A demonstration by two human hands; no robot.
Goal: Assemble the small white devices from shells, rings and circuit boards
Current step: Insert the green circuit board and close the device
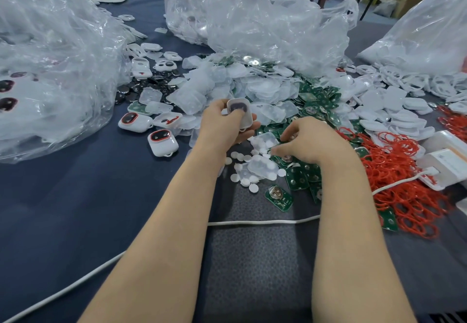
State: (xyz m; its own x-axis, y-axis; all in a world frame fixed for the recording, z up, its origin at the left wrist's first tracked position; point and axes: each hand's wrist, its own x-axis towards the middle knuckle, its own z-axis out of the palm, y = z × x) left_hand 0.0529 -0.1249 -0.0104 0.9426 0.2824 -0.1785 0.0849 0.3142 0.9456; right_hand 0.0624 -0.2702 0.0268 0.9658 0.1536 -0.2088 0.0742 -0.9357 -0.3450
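The left hand [222, 125] is raised above the surface [75, 209], fingers curled round a translucent shell [240, 112] with a dark insert showing through it and the thumb pressed on its face. The right hand [313, 143], at three o'clock from the left, is lowered palm-down with fingers bent and fingertips among the loose parts. I cannot tell whether it has already pinched a piece.

Directly under those fingertips lie small white discs [252, 171], scattered at six o'clock from the held shell, and green circuit boards [300, 176] heaped just beside them. One lone board [279, 197] sits nearer the person. At three to four o'clock from the right hand is a tangle of red rings [404, 178]. At twelve o'clock is a mound of clear shells [227, 82], and at two o'clock a spread of white shells [394, 115]. Two finished devices [163, 142] lie at nine o'clock from the left hand, near a large plastic bag [50, 69]. A white cable [262, 221] crosses under both forearms.

This looks like the early fitting step: one shell is in hand and the next part is being picked. The next move calls for lifting a single piece cleanly from the pile, then turning the shell so its open side meets it.
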